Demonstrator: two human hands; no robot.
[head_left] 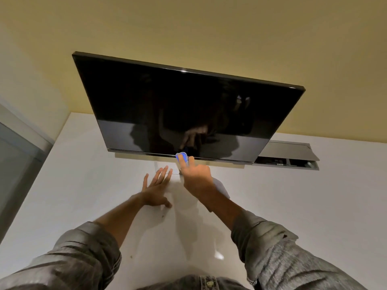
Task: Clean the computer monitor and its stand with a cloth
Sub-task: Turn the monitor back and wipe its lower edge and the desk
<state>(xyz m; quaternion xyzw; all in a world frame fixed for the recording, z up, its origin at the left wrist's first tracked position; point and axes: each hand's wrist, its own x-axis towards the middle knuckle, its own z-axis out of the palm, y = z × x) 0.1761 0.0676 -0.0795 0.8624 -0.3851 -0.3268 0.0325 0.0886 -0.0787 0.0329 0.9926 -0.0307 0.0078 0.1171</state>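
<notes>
— Monitor [184, 105] first: where does it sit?

— Dark, switched off, it stands on the white desk [293, 206] against the yellow wall [209, 28], its screen tipped forward. The stand [165, 166] shows only as a pale upright and flat foot under the monitor's lower edge, partly hidden by both hands.

— And the right hand [195, 175]?

— It reaches up to the middle of the monitor's bottom bezel, fingers extended, pressing a small blue and white cloth [182, 157] against that edge. The screen mirrors the hand just above it.

— The left hand [156, 189]?

— Released, fingers spread flat, palm down on the desk just below the monitor, fingertips near the stand's foot. It holds nothing.

— Anything else near the monitor?

— To its right, a grey cable hatch [287, 152] in the desk stands open, lid raised. To its left, well apart, runs a grey partition [18, 147]. Grey rolled sleeves [272, 243] cover both forearms below the monitor.
</notes>
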